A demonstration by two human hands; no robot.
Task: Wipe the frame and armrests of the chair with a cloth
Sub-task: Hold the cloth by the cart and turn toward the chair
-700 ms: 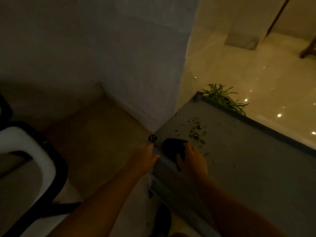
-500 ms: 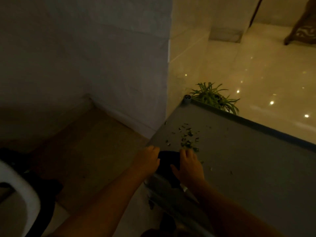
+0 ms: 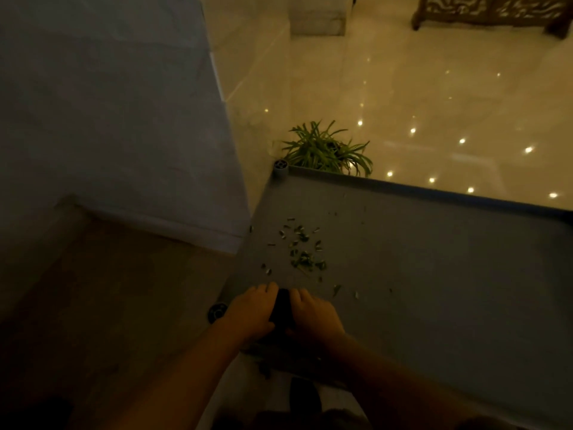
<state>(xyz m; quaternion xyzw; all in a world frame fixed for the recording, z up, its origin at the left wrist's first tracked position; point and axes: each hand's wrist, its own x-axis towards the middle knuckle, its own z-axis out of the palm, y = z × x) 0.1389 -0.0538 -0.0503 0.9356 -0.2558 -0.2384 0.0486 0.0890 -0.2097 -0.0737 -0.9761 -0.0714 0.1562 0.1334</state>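
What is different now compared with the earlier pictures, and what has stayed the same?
The view turned away from the chair, which is now out of sight. The left hand moved from the surface's corner onto the dark cloth, and the right hand closed in, so both now gather it between them. The grey surface, the green scraps and the plant stayed put.

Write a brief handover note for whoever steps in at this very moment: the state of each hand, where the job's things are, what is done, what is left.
Left hand and right hand: both close on the dark cloth, bunched between them at the near edge of the grey shelf.
Leaf bits lie scattered just beyond the cloth; a potted plant stands past the far corner.
The chair is out of view.
Done: cloth in hand. Left: wiping the frame and armrests, none of it visible yet.
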